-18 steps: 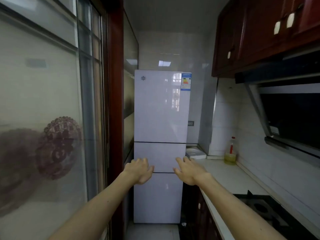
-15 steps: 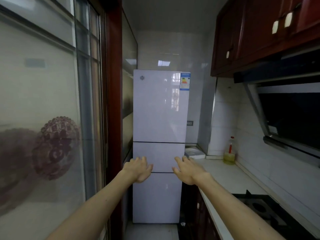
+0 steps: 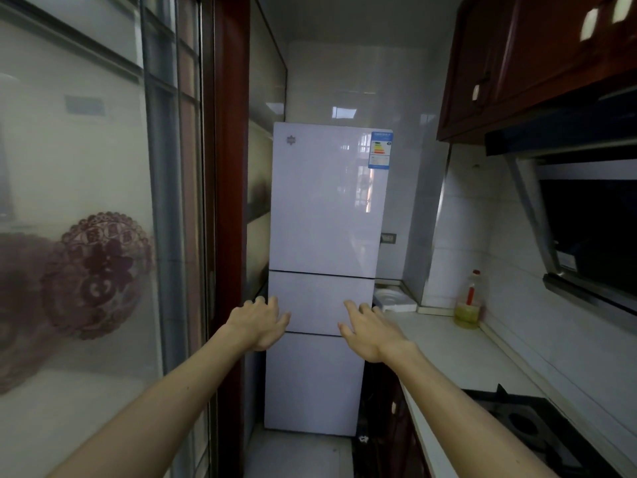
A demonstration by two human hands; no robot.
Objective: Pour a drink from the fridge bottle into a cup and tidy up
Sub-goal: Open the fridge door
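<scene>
Fridge (image 3: 327, 201) closer, beyond splayed fingers of L hand (image 3: 256, 322), R hand (image 3: 374, 334).

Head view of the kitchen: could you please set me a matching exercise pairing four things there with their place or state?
Things
1. fridge
2. red-capped bottle
3. energy label
4. left hand

Places or states
A. stands on the worktop
B. fingers spread, holding nothing
C. stuck at the fridge's top right corner
D. all doors closed

Pairs: 1-D, 2-A, 3-C, 4-B
</scene>
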